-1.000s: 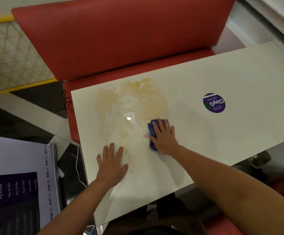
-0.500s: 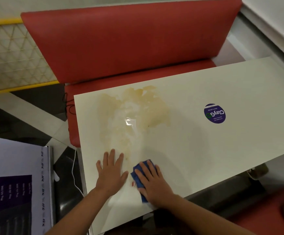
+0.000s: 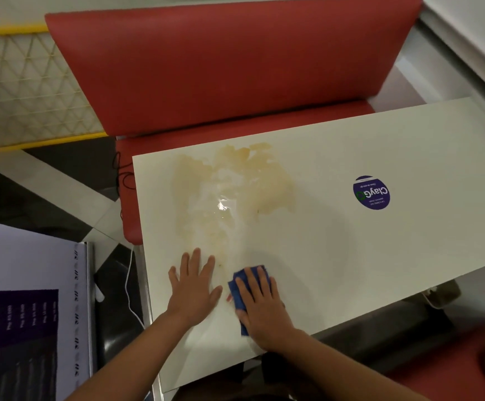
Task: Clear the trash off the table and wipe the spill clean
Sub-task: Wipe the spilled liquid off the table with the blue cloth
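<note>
A pale brown spill (image 3: 229, 192) spreads over the left half of the white table (image 3: 380, 244), with a wet shine in its middle. My right hand (image 3: 261, 308) presses flat on a folded blue cloth (image 3: 239, 287) near the table's front edge, just below the spill. Only the cloth's left and far edges show from under the fingers. My left hand (image 3: 193, 285) lies flat on the table with its fingers spread, right beside the cloth. No trash is visible on the table.
A round purple sticker (image 3: 371, 193) sits on the table's right half. A red bench (image 3: 229, 70) stands behind the table. A white and purple sign board (image 3: 30, 314) stands to the left, with a white cable (image 3: 130, 287) hanging beside it.
My right hand drew the blue cloth from the spill's right side down toward the front edge, next to my left hand. The left hand stayed in place.
</note>
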